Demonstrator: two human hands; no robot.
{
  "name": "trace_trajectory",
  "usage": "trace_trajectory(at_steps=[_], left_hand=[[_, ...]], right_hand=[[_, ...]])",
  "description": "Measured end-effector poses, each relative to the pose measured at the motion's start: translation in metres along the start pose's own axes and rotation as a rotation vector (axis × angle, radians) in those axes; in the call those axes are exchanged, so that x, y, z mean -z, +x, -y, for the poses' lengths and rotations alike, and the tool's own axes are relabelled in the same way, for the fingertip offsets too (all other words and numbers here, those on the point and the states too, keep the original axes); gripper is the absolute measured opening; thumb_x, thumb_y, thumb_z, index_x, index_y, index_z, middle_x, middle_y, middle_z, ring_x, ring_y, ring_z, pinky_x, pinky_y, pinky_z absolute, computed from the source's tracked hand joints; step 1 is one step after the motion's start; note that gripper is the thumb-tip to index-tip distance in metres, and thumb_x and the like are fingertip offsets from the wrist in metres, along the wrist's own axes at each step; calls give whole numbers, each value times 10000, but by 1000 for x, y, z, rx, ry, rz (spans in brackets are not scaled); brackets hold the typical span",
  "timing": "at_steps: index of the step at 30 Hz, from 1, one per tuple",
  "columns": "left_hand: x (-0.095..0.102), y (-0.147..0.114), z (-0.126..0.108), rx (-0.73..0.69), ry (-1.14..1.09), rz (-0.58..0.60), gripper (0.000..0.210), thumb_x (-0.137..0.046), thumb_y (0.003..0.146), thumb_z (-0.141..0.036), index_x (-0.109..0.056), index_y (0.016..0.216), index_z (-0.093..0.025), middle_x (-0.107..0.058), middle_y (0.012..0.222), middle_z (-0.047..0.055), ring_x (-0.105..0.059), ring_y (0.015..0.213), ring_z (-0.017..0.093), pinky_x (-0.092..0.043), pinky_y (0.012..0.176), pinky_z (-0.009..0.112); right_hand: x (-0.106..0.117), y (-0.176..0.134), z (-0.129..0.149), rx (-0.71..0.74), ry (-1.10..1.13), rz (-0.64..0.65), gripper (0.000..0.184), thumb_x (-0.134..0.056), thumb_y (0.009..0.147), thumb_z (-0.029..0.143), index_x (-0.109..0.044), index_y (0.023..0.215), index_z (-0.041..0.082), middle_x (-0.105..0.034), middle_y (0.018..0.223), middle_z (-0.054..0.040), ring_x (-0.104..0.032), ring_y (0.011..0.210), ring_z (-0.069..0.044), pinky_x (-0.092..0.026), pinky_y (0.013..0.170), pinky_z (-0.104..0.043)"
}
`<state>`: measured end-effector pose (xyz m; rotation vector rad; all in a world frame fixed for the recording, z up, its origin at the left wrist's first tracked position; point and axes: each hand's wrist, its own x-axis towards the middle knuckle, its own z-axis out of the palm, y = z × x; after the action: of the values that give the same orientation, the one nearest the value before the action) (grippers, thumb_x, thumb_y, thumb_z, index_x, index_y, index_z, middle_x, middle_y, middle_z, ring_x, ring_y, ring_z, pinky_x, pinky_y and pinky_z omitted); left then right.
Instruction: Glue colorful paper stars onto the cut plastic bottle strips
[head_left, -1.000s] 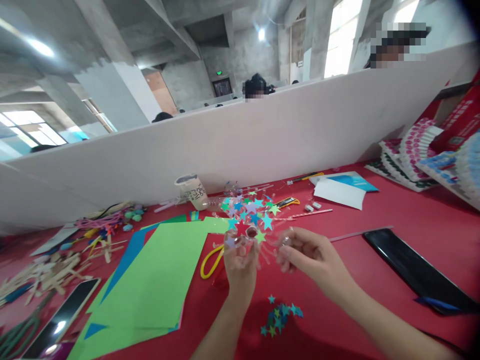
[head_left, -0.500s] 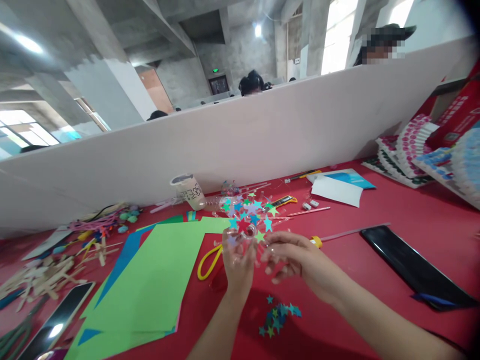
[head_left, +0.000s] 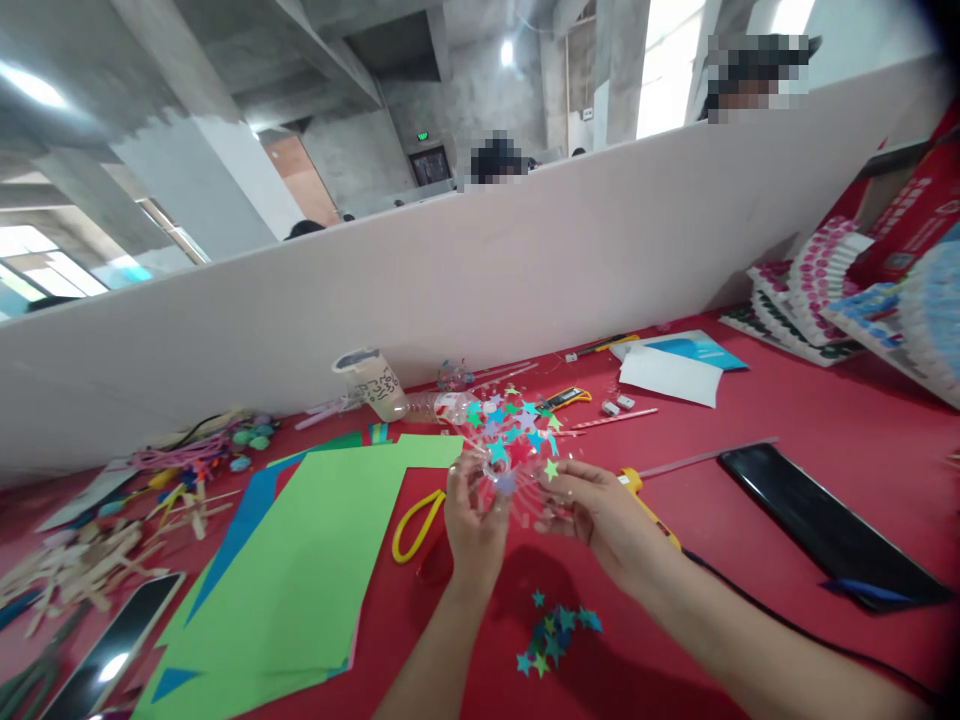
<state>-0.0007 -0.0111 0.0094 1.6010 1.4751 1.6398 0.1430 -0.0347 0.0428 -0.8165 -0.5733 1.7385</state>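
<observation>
My left hand [head_left: 478,510] grips the base of a clear plastic bottle piece cut into spreading strips, with coloured stars [head_left: 496,450] on the strips. My right hand [head_left: 600,510] is at its right side, thumb and fingers closed around the edge where a yellow-green star [head_left: 551,469] sits. Below the hands, a small heap of blue and green paper stars [head_left: 553,640] lies on the red table [head_left: 645,655]. Scissors with a yellow handle loop [head_left: 406,540] lie left of my left hand. A yellow glue gun [head_left: 654,515] with a clear stick lies partly behind my right forearm.
Green paper sheets [head_left: 292,560] cover the left, beside craft sticks [head_left: 97,560] and a phone [head_left: 112,650]. A paper cup [head_left: 369,385] and utility knife [head_left: 574,399] lie behind. A black pouch [head_left: 825,520] and decorated fans [head_left: 814,290] are right. A white partition [head_left: 480,280] stands at the back.
My right hand has closed in on the right edge of the bottle piece. The bottle piece has tilted, its stars shifting right, and more of the glue gun shows.
</observation>
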Motion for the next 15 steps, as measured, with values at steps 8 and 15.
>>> trace_trajectory(at_steps=[8,15], left_hand=[[5,4,21,-243,104,2,311,-649,727,-196,-562,1025,-220,-616,1008,61,-608,929,217,-506,794,364],[7,7,24,-315,108,8,347,-619,739,-163,-534,1067,-233,-586,1040,63,-571,980,219,-472,851,388]], right_hand=[[-3,0,-8,37,16,-82,216,-769,592,258,-643,732,151,-558,594,33,-523,504,-84,-500,565,-252],[-3,3,-8,72,-40,-90,212,-769,596,289,-651,695,143,-552,581,31,-525,486,-88,-494,548,-256]])
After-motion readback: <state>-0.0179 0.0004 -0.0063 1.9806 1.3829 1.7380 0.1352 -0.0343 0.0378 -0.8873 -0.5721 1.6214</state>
